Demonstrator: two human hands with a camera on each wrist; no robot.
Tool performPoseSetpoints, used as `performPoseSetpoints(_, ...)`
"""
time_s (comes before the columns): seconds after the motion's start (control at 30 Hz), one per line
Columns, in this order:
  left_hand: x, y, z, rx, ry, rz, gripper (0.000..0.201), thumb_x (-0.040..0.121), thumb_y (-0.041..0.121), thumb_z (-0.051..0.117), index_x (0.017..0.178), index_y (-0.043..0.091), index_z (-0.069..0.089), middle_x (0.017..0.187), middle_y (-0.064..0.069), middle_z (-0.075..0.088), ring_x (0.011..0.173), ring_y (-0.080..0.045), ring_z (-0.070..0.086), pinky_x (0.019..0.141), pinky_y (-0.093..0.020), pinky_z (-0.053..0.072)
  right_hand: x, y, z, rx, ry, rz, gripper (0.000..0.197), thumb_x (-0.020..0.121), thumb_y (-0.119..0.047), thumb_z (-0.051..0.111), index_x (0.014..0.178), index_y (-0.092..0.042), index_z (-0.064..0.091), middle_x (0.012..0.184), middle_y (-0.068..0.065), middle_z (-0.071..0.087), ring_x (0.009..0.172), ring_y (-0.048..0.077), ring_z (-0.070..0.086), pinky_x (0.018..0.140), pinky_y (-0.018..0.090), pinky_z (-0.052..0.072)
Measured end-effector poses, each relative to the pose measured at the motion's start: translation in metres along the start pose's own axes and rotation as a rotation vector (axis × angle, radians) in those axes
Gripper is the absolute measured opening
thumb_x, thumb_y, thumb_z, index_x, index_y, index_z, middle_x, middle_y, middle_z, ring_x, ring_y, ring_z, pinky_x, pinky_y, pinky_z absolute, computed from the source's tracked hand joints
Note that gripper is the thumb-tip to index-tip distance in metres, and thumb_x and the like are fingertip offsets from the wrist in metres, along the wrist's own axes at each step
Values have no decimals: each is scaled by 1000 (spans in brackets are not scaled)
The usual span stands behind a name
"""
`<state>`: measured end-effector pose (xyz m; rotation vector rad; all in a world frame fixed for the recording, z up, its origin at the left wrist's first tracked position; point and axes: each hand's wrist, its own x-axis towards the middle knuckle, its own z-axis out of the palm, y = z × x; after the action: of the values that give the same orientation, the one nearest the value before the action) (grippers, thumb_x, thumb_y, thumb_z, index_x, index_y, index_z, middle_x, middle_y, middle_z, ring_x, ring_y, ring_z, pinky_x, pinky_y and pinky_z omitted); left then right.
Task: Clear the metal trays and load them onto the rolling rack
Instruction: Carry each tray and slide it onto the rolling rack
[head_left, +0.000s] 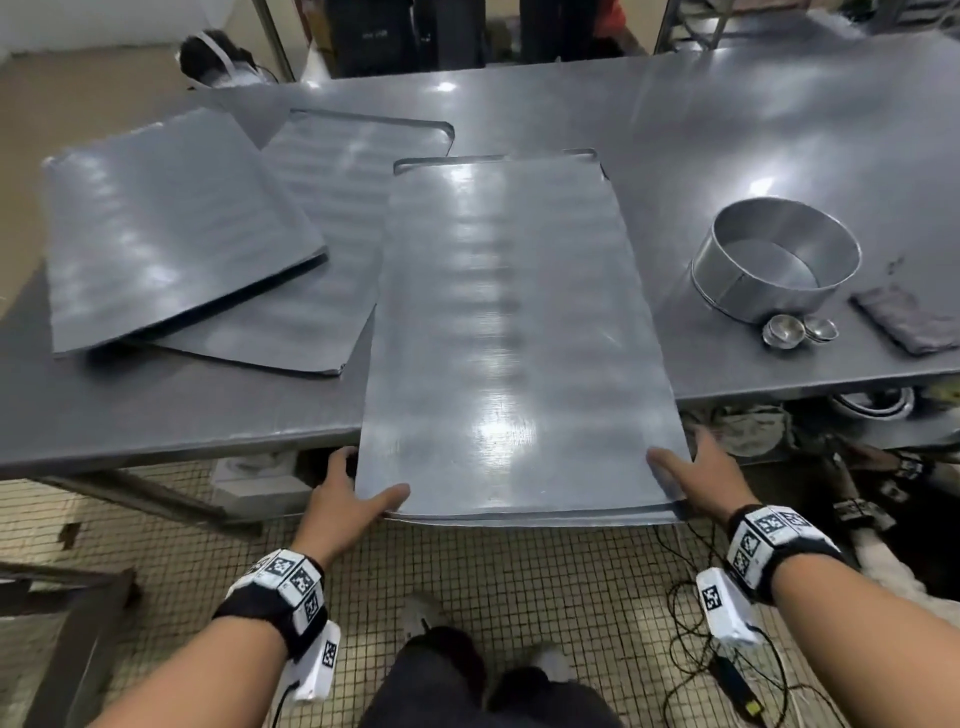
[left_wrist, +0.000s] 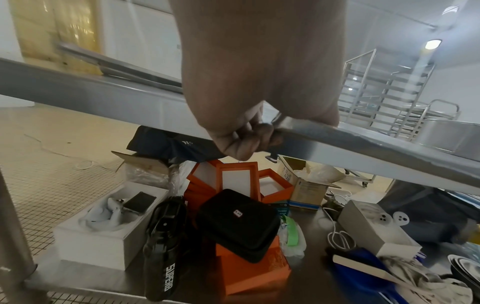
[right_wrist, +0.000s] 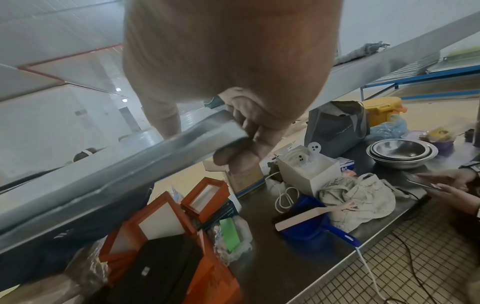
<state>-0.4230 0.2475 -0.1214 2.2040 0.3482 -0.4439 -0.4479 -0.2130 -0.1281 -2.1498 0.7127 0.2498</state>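
A stack of flat metal trays (head_left: 509, 322) lies lengthwise on the steel table (head_left: 727, 130), its near end overhanging the front edge. My left hand (head_left: 353, 499) grips the near-left corner, thumb on top and fingers curled beneath the tray edge (left_wrist: 363, 139). At the near-right corner my right hand (head_left: 696, 473) holds the stack the same way, fingers wrapped under the rim (right_wrist: 130, 164). Two more trays (head_left: 166, 228) (head_left: 332, 218) lie overlapped at the left of the table. A tall metal rack (left_wrist: 384, 88) stands beyond the table.
A round metal tin (head_left: 774, 265), small metal cups (head_left: 800, 328) and a grey cloth (head_left: 914, 322) sit at the table's right. The shelf below holds orange boxes (left_wrist: 239, 181), a black case (left_wrist: 239, 224) and steel bowls (right_wrist: 402, 152). Another person's hands (right_wrist: 451, 185) hold a phone at the right. Cables (head_left: 691, 613) lie on the floor.
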Motion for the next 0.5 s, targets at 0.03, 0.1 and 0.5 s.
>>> performPoseSetpoints(0.03,3,5,1,-1,7,-12,97,70,62,80,146,24,32,129,-3,60,117,-24,58,98,-43,50,6,-2,0,3,9,-1,65,86,-49,69,138,-19,46,115,0,60,101,21,58,89,38,47)
performPoseSetpoints(0.1,14,16,3,-10,30,-27,84,76,63,75,138,17,42,127,-3,60,118,-25,57,91,-37,46,15,-10,2,22,22,14,58,88,-55,62,132,-20,48,112,2,64,96,21,61,87,40,48)
performPoseSetpoints(0.5,34,12,25,-101,174,8,71,82,58,72,135,18,46,118,2,62,102,-19,60,89,-35,48,8,-4,17,9,92,10,51,95,-52,57,131,-16,50,112,3,62,103,28,59,85,35,42)
